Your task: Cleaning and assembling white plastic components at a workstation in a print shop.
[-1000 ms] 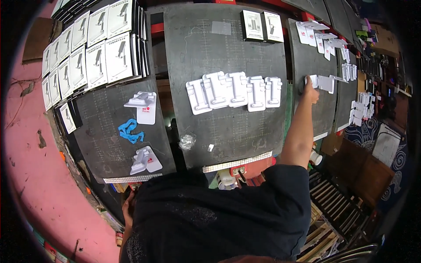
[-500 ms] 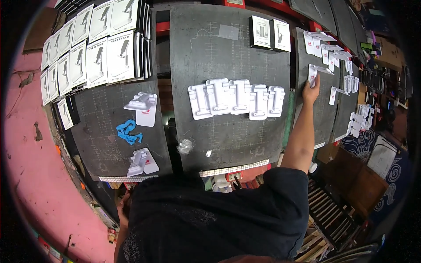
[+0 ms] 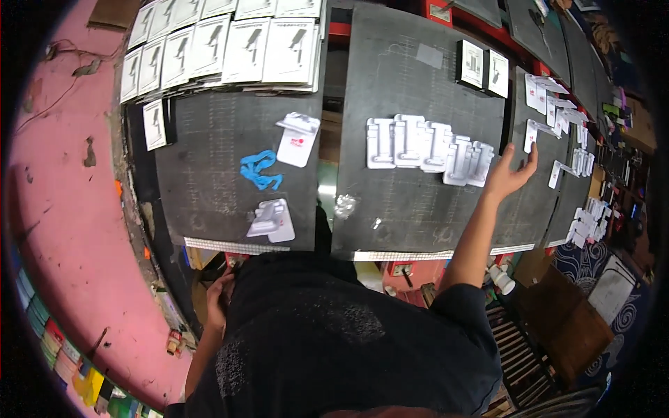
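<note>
My right hand [image 3: 512, 174] is above the right side of the middle table, thumb and fingers apart, nothing in it. Its fingertips are closest to an unfolded white phone stand [image 3: 531, 136] on the right table; whether they touch it I cannot tell. Left of this hand, several folded white phone stands [image 3: 410, 139] lie in an overlapping row. My left hand [image 3: 219, 298] hangs low beside my body by the left table's front edge, its fingers mostly hidden. On the left table are two partly folded phone stands, one farther back [image 3: 298, 143] and one near the front edge [image 3: 270, 219].
Stacked white phone-stand boxes [image 3: 244, 52] fill the left table's back. A crumpled blue strip [image 3: 260, 171] lies between its two stands. Two boxes [image 3: 472, 64] stand at the middle table's back right; clear crumpled plastic [image 3: 345, 205] lies near its front left. More stands [image 3: 557, 115] cover the right tables.
My right hand has let go of the unfolded stand on the right table and drawn back toward me, fingers spreading. The whole view has shifted, with the tables now farther right.
</note>
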A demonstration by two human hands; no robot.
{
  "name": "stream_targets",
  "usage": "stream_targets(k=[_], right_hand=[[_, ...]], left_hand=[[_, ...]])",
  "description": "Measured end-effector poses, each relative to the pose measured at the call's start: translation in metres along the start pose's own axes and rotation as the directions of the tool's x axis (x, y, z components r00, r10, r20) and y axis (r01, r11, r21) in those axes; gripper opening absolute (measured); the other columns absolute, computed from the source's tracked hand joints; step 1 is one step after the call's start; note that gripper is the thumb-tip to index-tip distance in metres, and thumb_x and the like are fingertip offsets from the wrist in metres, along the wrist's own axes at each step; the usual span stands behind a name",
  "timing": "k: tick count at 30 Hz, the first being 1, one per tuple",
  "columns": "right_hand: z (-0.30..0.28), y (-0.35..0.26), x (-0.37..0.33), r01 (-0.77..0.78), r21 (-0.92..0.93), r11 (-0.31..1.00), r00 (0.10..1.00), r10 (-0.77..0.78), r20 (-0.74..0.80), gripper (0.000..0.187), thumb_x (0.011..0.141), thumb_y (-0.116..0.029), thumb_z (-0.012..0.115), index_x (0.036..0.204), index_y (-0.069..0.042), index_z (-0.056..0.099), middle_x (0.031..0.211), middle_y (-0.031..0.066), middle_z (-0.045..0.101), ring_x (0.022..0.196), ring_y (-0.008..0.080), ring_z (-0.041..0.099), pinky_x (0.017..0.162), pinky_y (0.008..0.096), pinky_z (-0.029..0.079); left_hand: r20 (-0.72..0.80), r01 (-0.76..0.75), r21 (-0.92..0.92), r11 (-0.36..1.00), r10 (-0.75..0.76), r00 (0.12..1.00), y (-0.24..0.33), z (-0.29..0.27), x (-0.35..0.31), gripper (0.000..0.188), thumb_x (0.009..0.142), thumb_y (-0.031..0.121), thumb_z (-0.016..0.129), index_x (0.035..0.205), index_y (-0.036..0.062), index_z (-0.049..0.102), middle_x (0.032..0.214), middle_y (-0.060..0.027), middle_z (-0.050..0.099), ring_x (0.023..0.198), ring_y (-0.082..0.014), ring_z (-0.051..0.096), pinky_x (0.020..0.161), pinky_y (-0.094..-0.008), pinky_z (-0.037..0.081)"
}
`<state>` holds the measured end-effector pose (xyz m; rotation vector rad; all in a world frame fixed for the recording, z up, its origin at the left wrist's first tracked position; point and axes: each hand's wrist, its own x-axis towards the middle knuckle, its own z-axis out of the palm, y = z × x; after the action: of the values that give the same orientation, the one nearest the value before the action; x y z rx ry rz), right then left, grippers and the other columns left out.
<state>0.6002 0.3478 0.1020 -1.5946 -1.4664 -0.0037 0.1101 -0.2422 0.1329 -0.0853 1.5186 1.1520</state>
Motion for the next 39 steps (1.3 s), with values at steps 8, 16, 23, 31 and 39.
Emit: stream_targets(k=[8,16,23,31,39], right_hand=[[0.023,-0.239,-0.151,-0.019,0.533,0.846,0.64,-0.4,0.657,0.04,0.089,-0.006,0.082,0.127,-0.002,0.071,0.122,0.0176,0.074,0.114,0.0385,0.072,0.098,0.0426,0.057],[0.102,-0.264,-0.181,-0.034,0.42,0.907,0.65,-0.299,0.698,0.043,0.092,-0.011,0.081,0.134,-0.009,0.072,0.129,0.0138,0.072,0.097,0.0246,0.071,0.084,0.036,0.057],[0.081,-0.248,-0.211,-0.121,0.433,0.893,0.78,-0.184,0.598,0.038,0.093,0.003,0.068,0.131,-0.003,0.067,0.106,0.0099,0.073,0.088,0.0179,0.067,0.079,0.0319,0.056],[0.01,-0.247,-0.301,-0.022,0.492,0.87,0.571,-0.393,0.721,0.05,0.081,-0.005,0.072,0.131,-0.005,0.068,0.111,0.0108,0.074,0.104,0.0292,0.072,0.095,0.0374,0.056],[0.011,-0.283,-0.268,-0.089,0.389,0.917,0.264,-0.355,0.897,0.021,0.095,-0.012,0.083,0.11,0.001,0.08,0.106,0.0171,0.08,0.089,0.0263,0.076,0.077,0.0345,0.056]], left_hand=[[0.027,0.005,0.17,0.985,-0.01,1.0,0.004,-0.023,0.02,0.043,0.111,0.038,0.061,0.134,0.0018,0.069,0.15,-0.0131,0.063,0.144,-0.0238,0.056,0.121,-0.0434,0.043],[0.181,-0.183,0.653,0.735,0.084,0.98,0.045,0.001,0.048,0.032,0.103,0.016,0.077,0.128,-0.0022,0.07,0.119,-0.0156,0.081,0.111,-0.0205,0.076,0.099,-0.0338,0.059],[0.187,-0.259,0.768,0.585,0.181,0.965,0.058,0.008,0.043,0.03,0.099,0.02,0.079,0.121,0.0013,0.073,0.105,-0.0135,0.084,0.095,-0.0229,0.081,0.084,-0.0346,0.063],[0.224,-0.362,0.766,0.531,0.307,0.925,0.062,0.01,0.054,0.025,0.096,0.019,0.08,0.115,0.003,0.074,0.096,-0.0101,0.082,0.09,-0.021,0.079,0.078,-0.0348,0.06],[0.291,-0.448,0.669,0.593,0.346,0.892,0.103,0.073,0.075,0.043,0.098,0.022,0.079,0.136,0.0062,0.068,0.123,-0.0153,0.079,0.109,-0.0248,0.078,0.092,-0.0393,0.06]])
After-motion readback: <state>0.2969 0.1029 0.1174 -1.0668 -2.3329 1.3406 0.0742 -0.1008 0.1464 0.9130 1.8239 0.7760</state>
